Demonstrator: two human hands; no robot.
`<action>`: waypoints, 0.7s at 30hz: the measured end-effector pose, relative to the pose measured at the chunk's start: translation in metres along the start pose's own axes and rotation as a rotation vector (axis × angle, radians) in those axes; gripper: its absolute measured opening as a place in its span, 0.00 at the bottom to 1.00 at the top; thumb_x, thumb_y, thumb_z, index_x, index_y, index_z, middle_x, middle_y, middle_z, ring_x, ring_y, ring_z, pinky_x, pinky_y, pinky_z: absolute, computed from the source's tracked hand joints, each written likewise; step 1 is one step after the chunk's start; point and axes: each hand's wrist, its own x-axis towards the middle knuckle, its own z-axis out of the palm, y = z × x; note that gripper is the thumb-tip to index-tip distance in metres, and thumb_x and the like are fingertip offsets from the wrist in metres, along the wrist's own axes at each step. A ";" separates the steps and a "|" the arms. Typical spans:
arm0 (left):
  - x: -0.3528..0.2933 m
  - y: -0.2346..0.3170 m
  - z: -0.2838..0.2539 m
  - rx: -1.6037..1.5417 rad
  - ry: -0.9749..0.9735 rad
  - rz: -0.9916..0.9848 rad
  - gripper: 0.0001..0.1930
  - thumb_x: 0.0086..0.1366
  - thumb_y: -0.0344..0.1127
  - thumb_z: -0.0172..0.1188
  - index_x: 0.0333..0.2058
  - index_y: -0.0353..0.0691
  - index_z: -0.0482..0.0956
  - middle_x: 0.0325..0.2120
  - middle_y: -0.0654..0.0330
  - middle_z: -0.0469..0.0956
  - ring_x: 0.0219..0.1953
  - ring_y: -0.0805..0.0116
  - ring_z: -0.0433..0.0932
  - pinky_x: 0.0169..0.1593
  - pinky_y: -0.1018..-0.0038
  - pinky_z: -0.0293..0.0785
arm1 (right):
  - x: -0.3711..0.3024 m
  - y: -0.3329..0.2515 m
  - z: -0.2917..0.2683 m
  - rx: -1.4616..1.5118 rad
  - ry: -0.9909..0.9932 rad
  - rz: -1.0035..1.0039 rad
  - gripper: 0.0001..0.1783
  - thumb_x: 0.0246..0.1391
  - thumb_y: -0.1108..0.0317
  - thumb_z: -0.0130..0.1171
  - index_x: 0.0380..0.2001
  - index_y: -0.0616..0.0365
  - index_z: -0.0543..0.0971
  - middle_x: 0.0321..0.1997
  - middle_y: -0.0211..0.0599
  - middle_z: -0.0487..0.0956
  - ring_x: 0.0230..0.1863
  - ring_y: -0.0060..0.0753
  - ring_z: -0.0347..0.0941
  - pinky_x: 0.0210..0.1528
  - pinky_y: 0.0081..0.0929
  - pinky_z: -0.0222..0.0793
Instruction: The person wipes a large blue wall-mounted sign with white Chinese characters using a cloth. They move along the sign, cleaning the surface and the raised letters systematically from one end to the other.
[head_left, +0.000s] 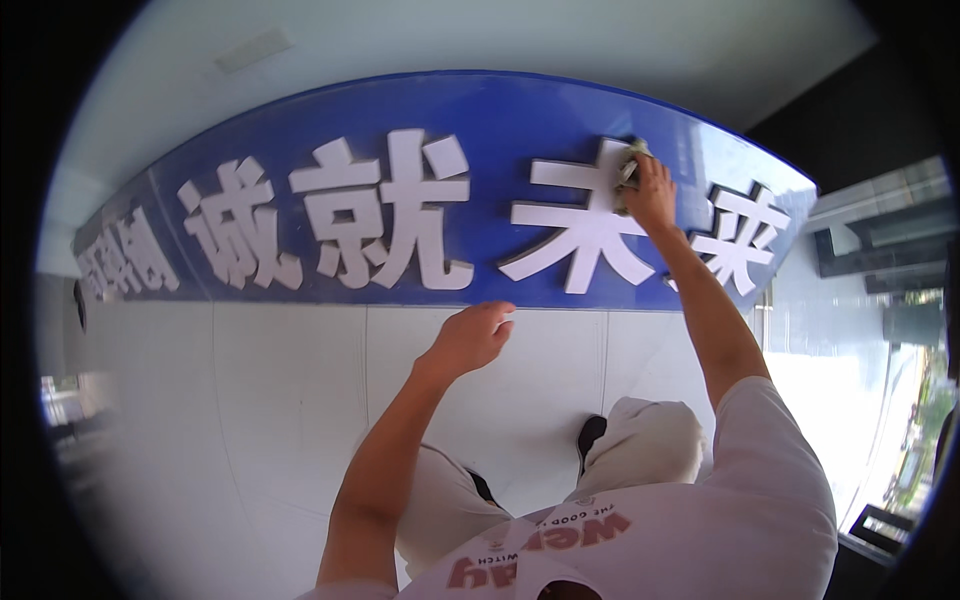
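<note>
A person's left hand (470, 338) is hanging by the near edge of a blue sign (495, 110), thumb and fingers slightly parted; farther out, the right hand (655, 196) is clutching a crumpled cloth (628, 176) against a raised white character (565, 216).

The blue board (490, 160) looks glossy, the characters (440, 190) matt

Pale floor (290, 400) spreads in large sections, thin dark seams between them — beyond it stands a whitish surface, probably a wall (400, 38), bearing a faint rectangular plate (253, 50). A dark area (850, 105) fills the upper right; below, daylight glares strongly, with blurred greenery (935, 415) at the edge
</note>
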 end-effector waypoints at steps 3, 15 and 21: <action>0.001 0.000 -0.002 0.000 0.019 -0.022 0.15 0.66 0.37 0.52 0.48 0.36 0.75 0.43 0.50 0.80 0.44 0.49 0.79 0.46 0.60 0.75 | -0.001 0.005 -0.013 -0.158 -0.187 -0.137 0.27 0.47 0.73 0.54 0.55 0.54 0.71 0.55 0.43 0.74 0.60 0.47 0.66 0.58 0.46 0.65; 0.005 0.021 -0.012 0.074 -0.102 0.008 0.17 0.67 0.38 0.51 0.51 0.37 0.74 0.45 0.48 0.80 0.47 0.50 0.78 0.49 0.59 0.75 | 0.158 -0.056 0.044 0.366 -0.141 0.698 0.51 0.46 0.38 0.56 0.64 0.67 0.63 0.69 0.55 0.61 0.71 0.56 0.52 0.69 0.47 0.49; 0.012 -0.007 0.018 0.036 0.059 0.023 0.11 0.63 0.36 0.52 0.40 0.38 0.76 0.36 0.49 0.82 0.39 0.51 0.82 0.41 0.56 0.78 | 0.113 -0.385 0.094 0.163 0.052 -0.003 0.39 0.46 0.72 0.54 0.65 0.55 0.60 0.72 0.41 0.54 0.71 0.51 0.48 0.69 0.52 0.48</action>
